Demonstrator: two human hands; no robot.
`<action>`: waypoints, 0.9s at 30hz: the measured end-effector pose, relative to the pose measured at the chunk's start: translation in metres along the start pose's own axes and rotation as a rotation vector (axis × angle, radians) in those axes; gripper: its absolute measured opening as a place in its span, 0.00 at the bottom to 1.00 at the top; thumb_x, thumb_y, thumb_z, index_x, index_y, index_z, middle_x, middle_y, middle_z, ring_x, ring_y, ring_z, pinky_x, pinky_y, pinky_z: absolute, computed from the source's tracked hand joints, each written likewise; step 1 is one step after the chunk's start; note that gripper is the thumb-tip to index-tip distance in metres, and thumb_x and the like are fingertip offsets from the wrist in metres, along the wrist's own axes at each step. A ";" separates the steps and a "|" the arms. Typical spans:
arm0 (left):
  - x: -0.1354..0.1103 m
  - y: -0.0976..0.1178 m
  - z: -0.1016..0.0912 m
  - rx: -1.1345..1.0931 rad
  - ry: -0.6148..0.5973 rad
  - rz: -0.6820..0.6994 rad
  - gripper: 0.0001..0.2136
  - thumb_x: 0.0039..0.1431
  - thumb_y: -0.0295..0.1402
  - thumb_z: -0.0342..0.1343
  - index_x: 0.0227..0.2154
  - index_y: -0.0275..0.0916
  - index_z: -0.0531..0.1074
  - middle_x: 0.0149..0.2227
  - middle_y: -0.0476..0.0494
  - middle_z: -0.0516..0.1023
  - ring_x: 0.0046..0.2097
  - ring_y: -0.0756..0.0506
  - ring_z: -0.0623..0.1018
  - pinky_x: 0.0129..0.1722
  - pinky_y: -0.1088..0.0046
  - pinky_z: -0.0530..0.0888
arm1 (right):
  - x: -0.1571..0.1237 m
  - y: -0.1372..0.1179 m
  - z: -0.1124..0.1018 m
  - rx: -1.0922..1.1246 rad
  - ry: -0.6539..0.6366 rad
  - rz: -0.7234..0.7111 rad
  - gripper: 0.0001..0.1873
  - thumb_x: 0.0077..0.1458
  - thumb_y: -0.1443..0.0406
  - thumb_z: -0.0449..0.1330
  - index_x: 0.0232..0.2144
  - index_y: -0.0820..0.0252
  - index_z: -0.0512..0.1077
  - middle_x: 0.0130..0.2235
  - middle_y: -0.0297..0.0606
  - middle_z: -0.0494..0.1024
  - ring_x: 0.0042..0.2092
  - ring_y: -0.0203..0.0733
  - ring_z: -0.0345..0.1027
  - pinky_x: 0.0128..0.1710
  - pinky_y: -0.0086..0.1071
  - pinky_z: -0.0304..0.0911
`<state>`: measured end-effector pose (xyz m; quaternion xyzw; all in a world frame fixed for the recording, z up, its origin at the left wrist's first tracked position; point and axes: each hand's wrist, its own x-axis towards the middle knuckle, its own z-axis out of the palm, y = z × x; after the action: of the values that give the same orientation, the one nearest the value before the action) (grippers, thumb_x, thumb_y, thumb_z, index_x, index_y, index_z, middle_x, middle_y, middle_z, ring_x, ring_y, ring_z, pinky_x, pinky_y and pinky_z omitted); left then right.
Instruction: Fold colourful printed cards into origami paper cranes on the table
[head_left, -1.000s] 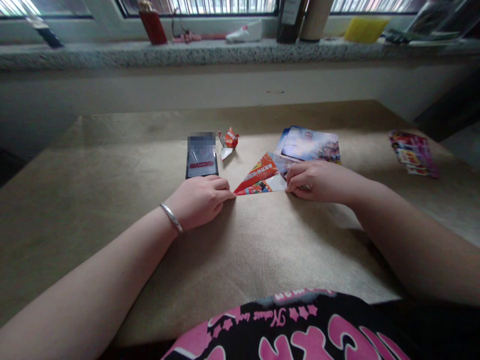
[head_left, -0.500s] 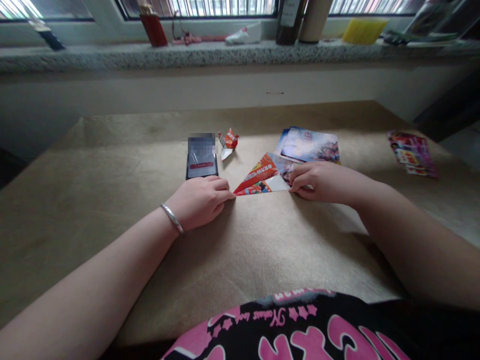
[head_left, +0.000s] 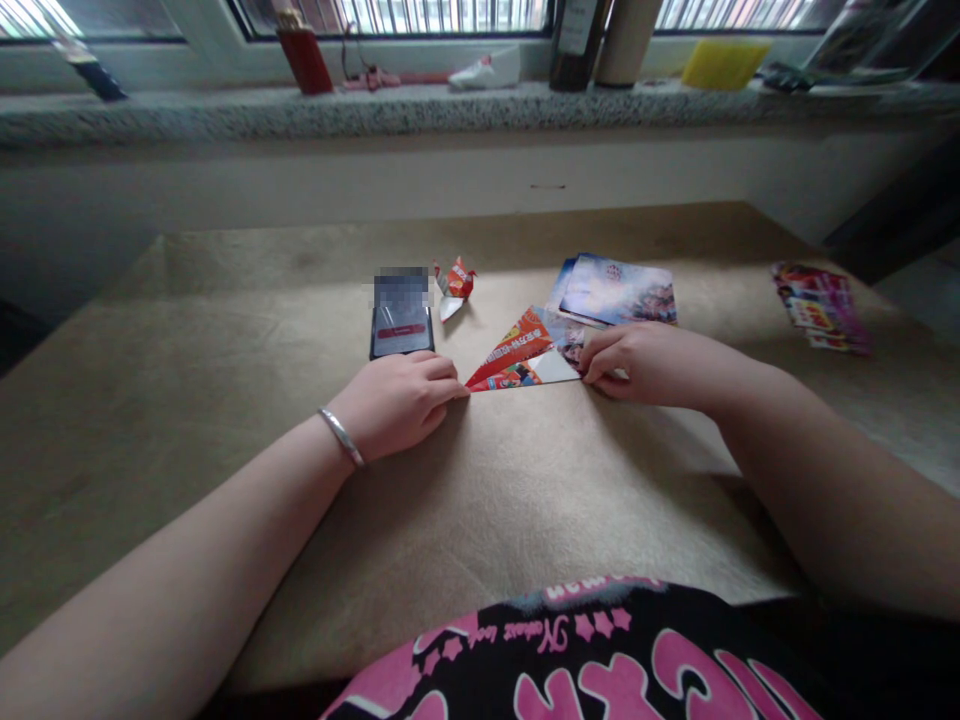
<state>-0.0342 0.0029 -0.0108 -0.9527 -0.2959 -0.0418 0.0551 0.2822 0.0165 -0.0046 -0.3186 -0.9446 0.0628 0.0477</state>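
A folded sheet of printed paper point(head_left: 517, 355), red and orange with a white patch, lies on the table between my hands. Its left tip is pinned under the fingertips of my left hand point(head_left: 405, 400), which wears a silver bangle point(head_left: 341, 436) on the wrist. At the paper's lower right corner, the thumb and fingers of my right hand point(head_left: 626, 362) are closed on the edge. Just beyond the paper stands a small folded paper bird point(head_left: 455, 288) in red and white. A phone point(head_left: 402, 315) with a lit screen lies past my left hand.
Behind my right hand is a stack of printed cards point(head_left: 619, 288). More pink and purple printed papers point(head_left: 821, 310) lie at the table's right. The stone windowsill point(head_left: 420, 112) holds a red bottle point(head_left: 304, 58), a dark bottle point(head_left: 576, 45) and a yellow block point(head_left: 725, 65).
Both hands keep their places on the paper. The whole view has shifted very slightly; nothing else visibly differs.
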 end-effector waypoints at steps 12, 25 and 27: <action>0.003 -0.003 0.009 -0.098 0.104 0.080 0.09 0.60 0.27 0.46 0.37 0.36 0.71 0.45 0.42 0.75 0.47 0.45 0.73 0.48 0.67 0.72 | 0.009 -0.010 0.015 -0.080 0.105 0.087 0.08 0.54 0.67 0.52 0.30 0.61 0.72 0.38 0.43 0.76 0.40 0.43 0.69 0.41 0.35 0.63; 0.002 -0.002 0.005 -0.194 0.100 0.038 0.11 0.61 0.29 0.43 0.30 0.36 0.71 0.36 0.42 0.75 0.38 0.48 0.73 0.41 0.71 0.73 | 0.011 -0.017 0.020 -0.125 0.176 0.137 0.08 0.55 0.66 0.53 0.31 0.57 0.72 0.43 0.38 0.77 0.45 0.42 0.70 0.42 0.33 0.64; 0.002 -0.002 0.007 -0.214 0.119 0.013 0.11 0.61 0.30 0.44 0.35 0.35 0.72 0.36 0.41 0.75 0.39 0.47 0.73 0.41 0.70 0.73 | 0.012 -0.018 0.021 -0.136 0.193 0.115 0.08 0.55 0.66 0.53 0.34 0.57 0.73 0.45 0.38 0.77 0.47 0.43 0.70 0.45 0.34 0.64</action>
<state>-0.0334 0.0063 -0.0173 -0.9508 -0.2799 -0.1293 -0.0294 0.2595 0.0080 -0.0224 -0.3791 -0.9179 -0.0297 0.1131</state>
